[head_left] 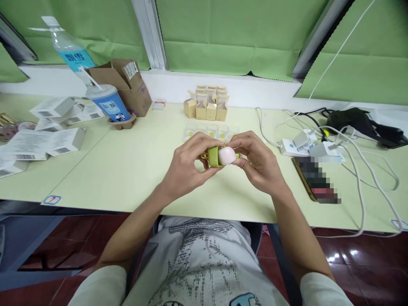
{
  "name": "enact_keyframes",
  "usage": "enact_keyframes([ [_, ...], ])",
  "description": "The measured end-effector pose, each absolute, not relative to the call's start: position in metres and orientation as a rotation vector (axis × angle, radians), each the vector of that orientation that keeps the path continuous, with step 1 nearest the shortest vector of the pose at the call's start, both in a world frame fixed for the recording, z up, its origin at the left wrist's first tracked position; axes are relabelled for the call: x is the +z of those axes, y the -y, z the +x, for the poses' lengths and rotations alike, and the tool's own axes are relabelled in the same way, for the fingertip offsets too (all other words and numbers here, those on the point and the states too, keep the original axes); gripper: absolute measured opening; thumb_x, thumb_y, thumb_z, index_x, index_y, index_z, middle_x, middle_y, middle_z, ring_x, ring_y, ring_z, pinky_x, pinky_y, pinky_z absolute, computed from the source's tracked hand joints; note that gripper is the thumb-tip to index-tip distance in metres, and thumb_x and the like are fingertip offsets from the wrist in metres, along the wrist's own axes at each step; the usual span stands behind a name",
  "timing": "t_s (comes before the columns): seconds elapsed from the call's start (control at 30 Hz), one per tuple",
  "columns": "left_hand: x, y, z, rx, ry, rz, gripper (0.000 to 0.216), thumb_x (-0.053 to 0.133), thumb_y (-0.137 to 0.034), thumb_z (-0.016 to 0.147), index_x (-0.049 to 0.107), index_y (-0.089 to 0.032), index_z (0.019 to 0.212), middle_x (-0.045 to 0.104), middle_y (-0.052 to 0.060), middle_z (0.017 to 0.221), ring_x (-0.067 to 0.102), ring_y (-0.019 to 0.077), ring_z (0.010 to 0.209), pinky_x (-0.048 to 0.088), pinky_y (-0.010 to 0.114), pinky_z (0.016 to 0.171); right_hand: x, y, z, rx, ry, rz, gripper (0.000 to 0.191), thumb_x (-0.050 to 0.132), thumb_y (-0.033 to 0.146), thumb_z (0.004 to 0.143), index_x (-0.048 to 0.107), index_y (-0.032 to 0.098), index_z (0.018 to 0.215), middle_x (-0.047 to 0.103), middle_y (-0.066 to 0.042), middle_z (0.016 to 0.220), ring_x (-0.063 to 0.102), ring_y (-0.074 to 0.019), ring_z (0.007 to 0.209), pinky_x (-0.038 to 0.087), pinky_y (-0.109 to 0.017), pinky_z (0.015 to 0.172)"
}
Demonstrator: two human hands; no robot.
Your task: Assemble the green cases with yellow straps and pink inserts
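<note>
Small green cover with pale insert, held between both hands

Head view, only feed I've got. The green cover [213, 157] sits mid-frame, raised in front of the worktop [127, 170], lying sideways with a pale rounded piece [227, 156] poking out its right end. Left hand [188, 163] is clamped on the cover, thumb below, fingers above. Right hand [259, 163] has fingertips at the right end, by the pale piece and a sliver of green; from here I can't tell if they actually pinch.

Handling, my guess: light, cover soft and a bit grippy, pale piece stiff, smooth, likely slippery and easy to scuff. I'd hold the cover round its broad sides and take the pale piece by its exposed edges, no hard squeeze.

Just above the hands in frame: clear tray [211, 131] with yellow-marked cups; behind it, upper centre, small open yellow boxes [211, 111]. Right of frame: white power strip [288, 147] and a blurred-out phone-like slab [314, 180].
</note>
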State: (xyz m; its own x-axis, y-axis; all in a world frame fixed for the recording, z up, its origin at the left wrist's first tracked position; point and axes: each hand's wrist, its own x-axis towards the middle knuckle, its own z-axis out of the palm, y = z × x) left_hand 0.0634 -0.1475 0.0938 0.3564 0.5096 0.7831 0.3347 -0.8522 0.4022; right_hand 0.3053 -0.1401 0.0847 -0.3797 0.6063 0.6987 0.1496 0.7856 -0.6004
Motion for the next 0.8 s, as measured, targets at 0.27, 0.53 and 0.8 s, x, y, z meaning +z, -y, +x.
enact_keyframes([
  [0.27, 0.093, 0.142, 0.060, 1.558, -0.741, 2.392, 0.048, 0.097, -0.049, 0.088, 0.076, -0.021, 0.120, 0.075, 0.004, 0.104, 0.073, 0.0158, 0.092, 0.064, 0.023, 0.069, 0.086, 0.146, 0.294, 0.532, 1.947, -0.595, 0.028, 0.069, 0.040, 0.112, 0.067, 0.031, 0.139, 0.070, -0.010, 0.133, 0.071, -0.0242, 0.119, 0.067, -0.040, 0.096],
  [0.53, 0.079, 0.142, 0.074, 1.633, -0.839, 2.249, 0.060, 0.098, -0.059, 0.082, 0.069, -0.022, 0.120, 0.072, 0.006, 0.117, 0.076, 0.0201, 0.107, 0.069, 0.025, 0.073, 0.085, 0.145, 0.296, 1.147, 1.688, -0.691, 0.049, 0.088, 0.049, 0.099, 0.070, 0.031, 0.141, 0.078, -0.007, 0.130, 0.080, -0.0213, 0.110, 0.070, -0.034, 0.090],
  [0.8, 0.073, 0.145, 0.084, 1.529, -0.891, 2.234, 0.036, 0.078, -0.052, 0.105, 0.068, -0.023, 0.122, 0.076, 0.008, 0.122, 0.074, 0.0207, 0.114, 0.070, 0.032, 0.089, 0.087, 0.139, 0.303, 1.280, 1.554, -0.686, 0.039, 0.092, 0.044, 0.095, 0.080, 0.031, 0.130, 0.080, -0.005, 0.133, 0.080, -0.0227, 0.112, 0.074, -0.043, 0.095],
])
